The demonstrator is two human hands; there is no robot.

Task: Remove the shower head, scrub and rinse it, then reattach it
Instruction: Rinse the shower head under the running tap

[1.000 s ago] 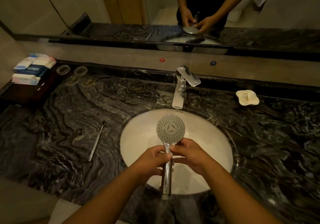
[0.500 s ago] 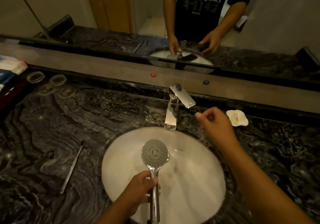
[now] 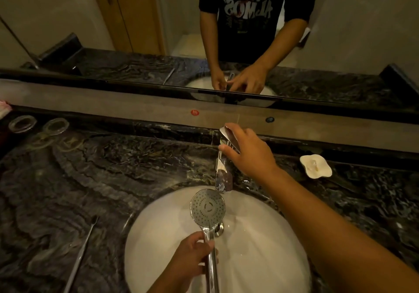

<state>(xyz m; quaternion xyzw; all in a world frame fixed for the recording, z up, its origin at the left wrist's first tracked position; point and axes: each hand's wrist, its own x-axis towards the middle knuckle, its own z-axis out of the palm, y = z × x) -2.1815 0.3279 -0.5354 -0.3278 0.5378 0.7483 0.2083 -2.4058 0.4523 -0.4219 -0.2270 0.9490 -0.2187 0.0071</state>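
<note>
Gripping 1 shower head (image 3: 208,206) w/ left hand (image 3: 192,258); right hand (image 3: 247,154) pinches lever of 1 faucet (image 3: 223,177), over 1 basin (image 3: 260,258).

The worktop (image 3: 118,179) is a dark stone slab with pale wavy veins that runs the full width below the mirror ledge. A white oval basin (image 3: 260,258) is sunk into it near the front edge. A chrome tap (image 3: 223,177) stands on the stone just behind the basin, its spout reaching over the rim. Left of the basin a slim metal tool (image 3: 81,254) lies flat, its far end angled slightly right. At the back left, two round clear glass dishes (image 3: 22,123) sit side by side, with fainter ones just in front. Right of the tap, well apart from it, lies a white wavy-edged dish (image 3: 315,165).
</note>
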